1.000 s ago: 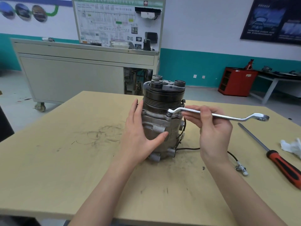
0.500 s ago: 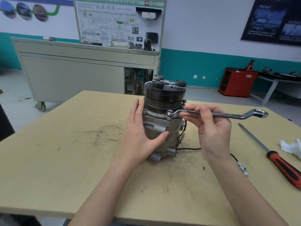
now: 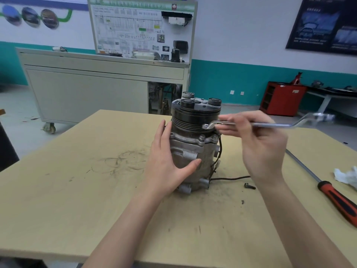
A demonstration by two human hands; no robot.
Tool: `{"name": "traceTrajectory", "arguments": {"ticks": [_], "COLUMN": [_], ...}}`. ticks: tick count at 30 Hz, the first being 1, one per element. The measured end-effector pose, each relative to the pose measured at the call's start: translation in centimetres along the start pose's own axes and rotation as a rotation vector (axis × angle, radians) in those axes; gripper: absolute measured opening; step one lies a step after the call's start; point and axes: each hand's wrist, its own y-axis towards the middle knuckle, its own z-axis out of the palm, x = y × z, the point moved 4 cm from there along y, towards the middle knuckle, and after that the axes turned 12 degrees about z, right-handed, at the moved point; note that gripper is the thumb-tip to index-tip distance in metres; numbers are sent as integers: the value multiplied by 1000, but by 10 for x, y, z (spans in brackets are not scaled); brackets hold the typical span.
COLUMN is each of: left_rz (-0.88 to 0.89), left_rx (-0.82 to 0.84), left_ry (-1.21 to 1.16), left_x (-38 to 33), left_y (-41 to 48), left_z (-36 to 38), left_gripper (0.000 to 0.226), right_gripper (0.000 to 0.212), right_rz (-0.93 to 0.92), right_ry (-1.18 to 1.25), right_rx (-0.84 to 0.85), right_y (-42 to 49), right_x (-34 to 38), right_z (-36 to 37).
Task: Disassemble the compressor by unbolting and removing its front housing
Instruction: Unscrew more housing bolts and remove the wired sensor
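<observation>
Compressor (image 3: pixel 195 147) standing on end at mid-desk, wrench (image 3: pixel 270 124) being held at its upper right.

The compressor is sitting upright on the desk (image 3: pixel 58 190), black pulley uppermost, silver bolted flange just below it. The left hand (image 3: pixel 168 163) is bracing its left side, fingers straight, thumb lying across the front of the body. The right hand (image 3: pixel 260 147) is pinching the wrench shank in curled fingers; the ring end is hanging by the pulley grooves, just above a flange bolt. A black cable (image 3: pixel 229 178) is trailing right from the base, a loose bolt (image 3: pixel 250 186) lying near it. Further right, a red-handled screwdriver (image 3: pixel 338 198) and a white rag (image 3: pixel 347 176) are lying on the desk.
</observation>
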Motion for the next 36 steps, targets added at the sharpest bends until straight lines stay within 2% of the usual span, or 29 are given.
{"name": "traceTrajectory", "arguments": {"ticks": [2, 9, 12, 14, 17, 20, 22, 24, 27, 30, 33, 36], "left_rz": [5, -4, 1, 2, 0, -4, -3, -7, -7, -10, -9, 3], "left_rx": [-1, 14, 12, 14, 22, 28, 29, 31, 35, 35, 23, 12], "left_ry": [1, 12, 8, 12, 25, 33, 34, 23, 28, 17, 10, 9], "left_x": [0, -1, -1, -1, 0, -2, -3, -2, -3, -2, -1, -2], "left_y": [0, 0, 0, 0, 0, 0, 0, 0, 0, 0, -1, -1], "left_z": [0, 0, 0, 0, 0, -1, -1, -1, -1, -1, 0, 0], "left_gripper": [106, 106, 105, 106, 106, 106, 106, 106, 105, 105, 105, 105], "right_gripper": [16, 31, 25, 20, 13, 18, 16, 17, 26, 30, 22, 15], "right_rz": [-125, -247, -262, -217, 30, 449, 709, 818, 749, 535, 257, 41], "right_ry": [-155, -514, -552, -460, -51, 400, 556, 564, 521, 431, 110, -176], "right_rx": [42, 20, 5, 0, 30, 75, 132, 186, 179, 89, -13, 41], "right_y": [-12, -39, -42, -42, -32, -2, 15, 24, 29, 24, 12, -5], "right_x": [8, 9, 9, 5, -12, -39, -55, -64, -60, -37, -10, 6], "right_z": [11, 17, 16, 15, 7, -5, -7, -6, -10, -17, -14, -1]}}
